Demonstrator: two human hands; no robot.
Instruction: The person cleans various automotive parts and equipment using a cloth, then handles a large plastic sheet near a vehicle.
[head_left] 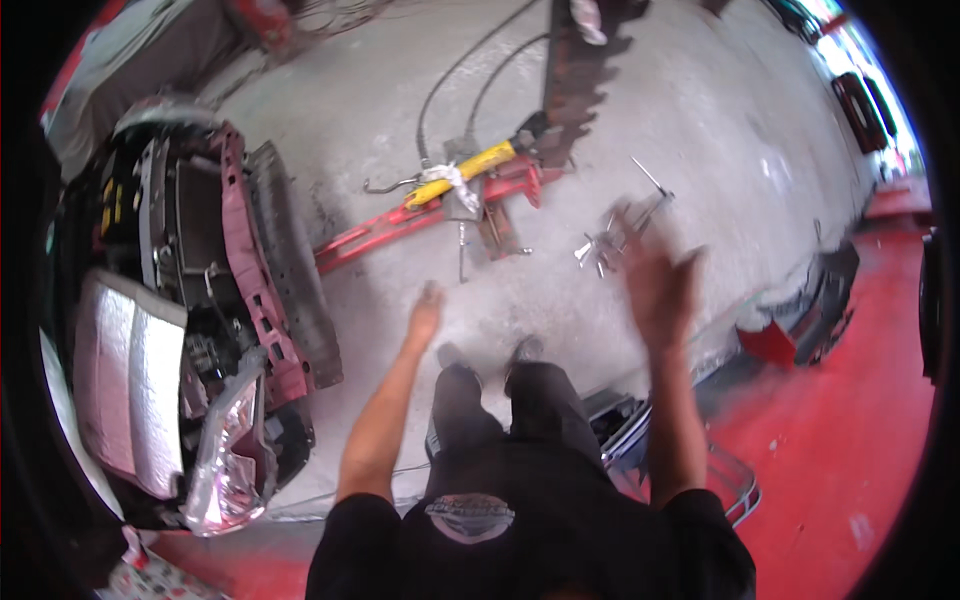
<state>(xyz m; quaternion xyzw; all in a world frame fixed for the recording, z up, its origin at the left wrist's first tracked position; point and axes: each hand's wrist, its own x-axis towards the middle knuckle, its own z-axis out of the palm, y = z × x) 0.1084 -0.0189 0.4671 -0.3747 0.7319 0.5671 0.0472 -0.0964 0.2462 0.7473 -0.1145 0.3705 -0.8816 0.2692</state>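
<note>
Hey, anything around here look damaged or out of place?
Yes. The car at left looks odd: front stripped, pink crossbeam exposed. Loose tools lie scattered on the floor near the right hand.

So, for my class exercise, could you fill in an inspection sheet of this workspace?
Surface: grey floor, scuffed with pale marks; red floor at right.
Job's things: loose hand tools near the right grip; yellow bar lying across a red beam, pale wrap around its middle.
Clutter: dark toothed metal piece at the top; loose car part at right.
Grips: bare hands, both blurred; right grip looks open, left grip too blurred to judge.
Cables: two dark hoses curving down toward the yellow bar.
Surroundings: partly stripped vehicle front at left; other people: nothing seen.
</note>
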